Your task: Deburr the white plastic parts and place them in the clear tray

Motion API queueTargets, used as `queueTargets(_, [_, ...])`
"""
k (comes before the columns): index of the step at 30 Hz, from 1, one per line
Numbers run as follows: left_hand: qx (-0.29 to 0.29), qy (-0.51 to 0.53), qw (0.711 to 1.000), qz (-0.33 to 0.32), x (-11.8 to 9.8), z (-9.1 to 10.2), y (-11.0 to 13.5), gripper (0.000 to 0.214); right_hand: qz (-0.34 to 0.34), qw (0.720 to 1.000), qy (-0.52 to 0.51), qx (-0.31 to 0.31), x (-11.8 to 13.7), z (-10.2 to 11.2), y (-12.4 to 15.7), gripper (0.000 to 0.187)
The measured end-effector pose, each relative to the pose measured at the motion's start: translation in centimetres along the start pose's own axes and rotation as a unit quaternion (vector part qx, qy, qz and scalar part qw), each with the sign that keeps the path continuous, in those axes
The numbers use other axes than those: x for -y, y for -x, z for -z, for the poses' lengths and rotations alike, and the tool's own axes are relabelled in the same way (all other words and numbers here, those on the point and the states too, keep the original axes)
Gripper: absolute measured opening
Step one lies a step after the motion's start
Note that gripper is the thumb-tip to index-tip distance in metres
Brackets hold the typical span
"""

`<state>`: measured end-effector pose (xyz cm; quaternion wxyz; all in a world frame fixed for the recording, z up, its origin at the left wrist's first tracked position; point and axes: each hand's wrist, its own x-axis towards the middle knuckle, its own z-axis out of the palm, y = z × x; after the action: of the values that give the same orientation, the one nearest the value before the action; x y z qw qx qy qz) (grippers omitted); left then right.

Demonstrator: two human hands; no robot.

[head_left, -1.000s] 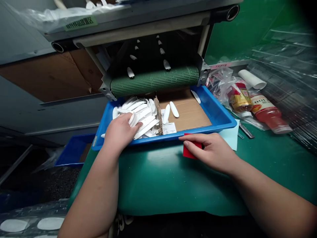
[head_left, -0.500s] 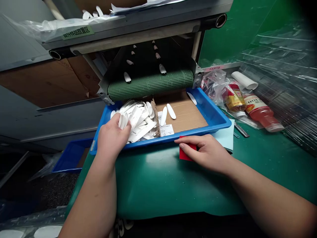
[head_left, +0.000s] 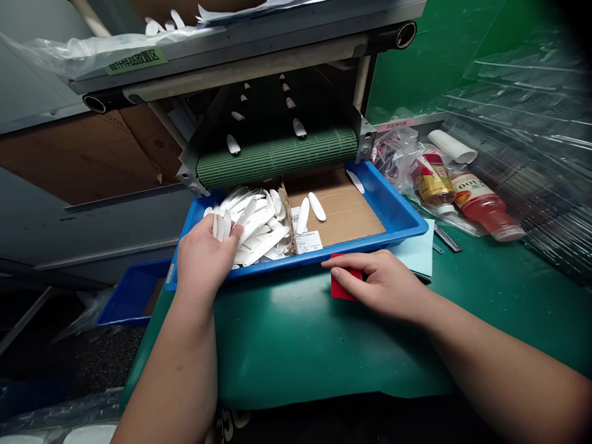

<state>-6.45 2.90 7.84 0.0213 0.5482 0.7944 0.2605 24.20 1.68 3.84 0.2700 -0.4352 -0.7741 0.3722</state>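
The left hand (head_left: 203, 259) is gripping a small bunch of white oblong pieces (head_left: 221, 226), its fingers curled closed around them, over the left compartment of a blue plastic tray (head_left: 296, 264). A heap of the same pieces (head_left: 259, 231) is lying in that compartment, left of a cardboard divider (head_left: 287, 213). Two more are lying on the cardboard liner (head_left: 345, 209) just right of the divider, directly behind a printed label (head_left: 308, 242), and another is resting near the tray's far rim.

The right hand (head_left: 383, 287) is resting on the tabletop (head_left: 296, 345) just in front of the tray's front rim, its fingers extended across a red card (head_left: 343, 285). Whether they are pinching the card cannot be determined.

A green mesh conveyor belt (head_left: 277, 159) is carrying further white pieces above the tray's far edge. Toward the tabletop's right side, a pale blue sheet (head_left: 419, 250) is lying beside the tray, with a bottle of red liquid (head_left: 488, 206) beyond it. A second blue tray (head_left: 132, 296) is sitting off the tabletop's left edge.
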Motion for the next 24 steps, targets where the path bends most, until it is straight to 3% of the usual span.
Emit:
queueTargets(7, [-0.06,0.0,0.998,0.004,0.0,0.2,0.2,0.019,0.023,1.0,-0.006,0.007,0.1,-0.2,0.1,0.027])
queueTargets(11, [-0.076,0.066,0.995,0.001,-0.9,0.9,2.3,0.02,0.007,0.999,-0.037,-0.008,0.2,-0.1,0.1,0.026])
queueTargets(13, [-0.035,0.122,0.992,-0.03,-1.7,0.9,4.1,0.024,-0.007,0.996,-0.092,-0.017,0.3,0.0,0.0,0.027])
queueTargets(15, [0.055,0.172,0.98,-0.081,-2.4,0.4,6.2,0.027,-0.016,0.986,-0.168,-0.013,0.4,0.1,-0.2,0.031])
queueTargets(17, [0.166,0.206,0.955,-0.132,-2.9,-0.3,7.9,0.027,-0.031,0.97,-0.242,0.002,0.4,0.1,-0.3,0.034])
queueTargets(19, [0.24,0.223,0.931,-0.162,-3.3,-1.1,8.9,0.028,-0.057,0.949,-0.309,0.011,0.3,0.0,-0.3,0.035])
queueTargets(22, [0.287,0.234,0.916,-0.155,-3.4,-2.0,9.3,0.025,-0.088,0.92,-0.382,0.012,0.1,-0.3,-0.1,0.032])
queueTargets(24, [0.338,0.257,0.895,-0.135,-3.4,-2.2,9.3,0.025,-0.083,0.916,-0.392,0.014,0.0,-0.3,0.0,0.028])
